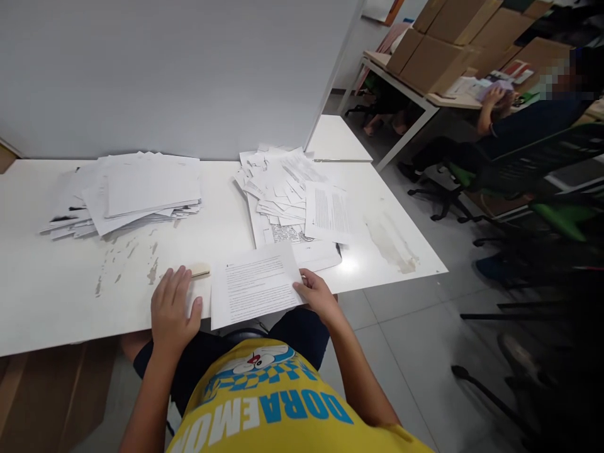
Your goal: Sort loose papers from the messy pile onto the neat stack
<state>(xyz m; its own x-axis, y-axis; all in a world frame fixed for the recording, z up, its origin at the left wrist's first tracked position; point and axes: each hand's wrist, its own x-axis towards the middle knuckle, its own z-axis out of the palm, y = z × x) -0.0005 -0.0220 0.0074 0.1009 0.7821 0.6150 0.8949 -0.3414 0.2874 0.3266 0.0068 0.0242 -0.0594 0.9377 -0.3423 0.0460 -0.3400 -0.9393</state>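
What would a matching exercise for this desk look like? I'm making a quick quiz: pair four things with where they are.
Things:
1. left hand
2. right hand
3. tidy paper stack
4. scattered paper pile

Places:
A. far left of the table
B. holding the right edge of the printed sheet
C. flat on the table beside a small tan object
D. behind the printed sheet, near the partition

Pairs: 1-C, 2-B, 3-A, 4-D
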